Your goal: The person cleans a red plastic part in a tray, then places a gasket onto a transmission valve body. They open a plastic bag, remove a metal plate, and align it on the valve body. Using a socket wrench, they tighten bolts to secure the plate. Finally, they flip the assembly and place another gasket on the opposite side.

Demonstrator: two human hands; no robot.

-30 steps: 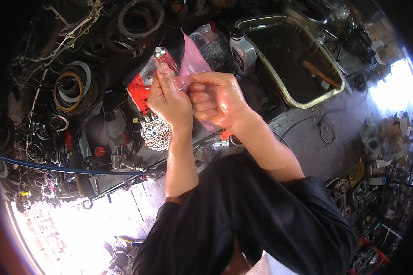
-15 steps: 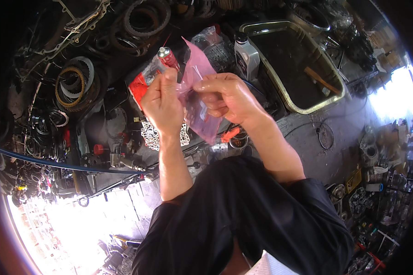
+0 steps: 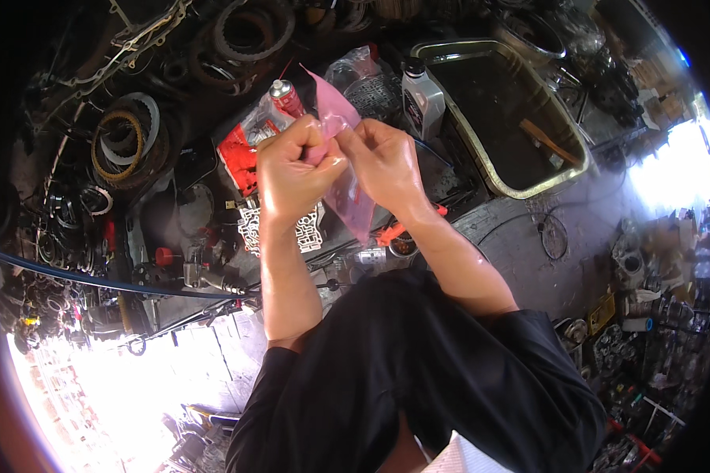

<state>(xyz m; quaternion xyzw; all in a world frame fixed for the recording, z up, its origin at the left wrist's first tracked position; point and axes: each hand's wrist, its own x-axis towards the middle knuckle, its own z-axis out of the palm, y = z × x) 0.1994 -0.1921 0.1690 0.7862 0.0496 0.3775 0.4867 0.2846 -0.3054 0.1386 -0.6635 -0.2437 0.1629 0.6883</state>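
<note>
A translucent pink plastic bag (image 3: 353,206) hangs between my hands above the bench, its upper corner pointing away from me. My left hand (image 3: 298,169) is closed in a fist around the bag's left edge. Thumb and fingers of my right hand (image 3: 383,162) pinch the same bag close beside the left. Something small and reddish shows through the plastic, too blurred to name. Below my left wrist lies a pale metal plate with maze-like channels (image 3: 309,230). Beyond the left hand stands a red spray can (image 3: 285,96), next to a red-and-clear plastic package (image 3: 237,158).
A grey bottle with a black cap (image 3: 423,102) stands right of the bag, beside a large metal tray (image 3: 521,191) holding dark liquid. Ring-shaped plates (image 3: 118,150) lie at left. An air tool (image 3: 205,276) and a blue hose (image 3: 134,290) are near the bench's front edge.
Both hands have drawn closer together on the pink bag. My left hand has turned and its fist now bunches the plastic; the right has shifted slightly left.
</note>
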